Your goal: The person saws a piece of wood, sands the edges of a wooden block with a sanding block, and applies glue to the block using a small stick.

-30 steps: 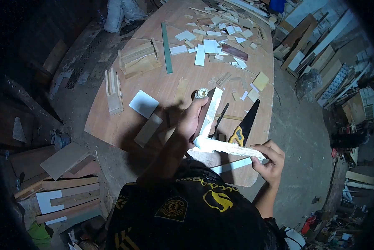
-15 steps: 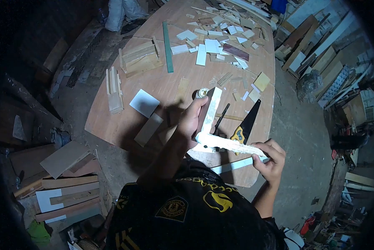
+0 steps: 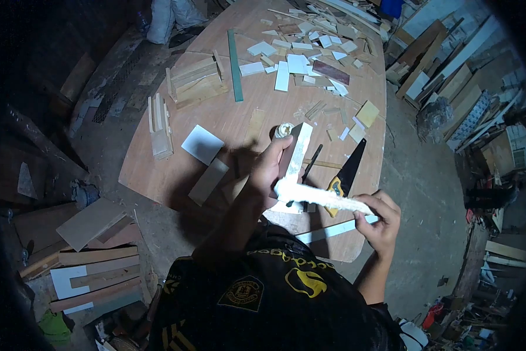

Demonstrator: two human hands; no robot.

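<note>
My left hand (image 3: 269, 164) is closed around a wooden block (image 3: 298, 149) with a brown face and a bright pale edge, raised above the table. Between the thumb and fingers of my right hand (image 3: 383, 222) is the right end of a pale, rough-edged strip (image 3: 324, 196). The strip's other end meets the block's lower end near my left hand; glare hides whether they are joined. Beneath the strip, a handsaw (image 3: 352, 167) with a yellow and black handle lies on the table. Behind the block stands a small round container (image 3: 283, 131), and a dark slim tool (image 3: 313, 161) lies to its right.
Wood offcuts (image 3: 298, 63) cover the far part of the table (image 3: 207, 88). A green strip (image 3: 235, 67), a wooden assembly (image 3: 198, 82) and a white square panel (image 3: 202, 144) lie at left. Stacked boards (image 3: 96, 257) stand on the floor at lower left; more planks (image 3: 432, 58) lean at right.
The pale strip has turned slightly, and its face now shows brighter, with the dark spot at its left end less visible. My right hand shifted very little; my left hand stayed in place.
</note>
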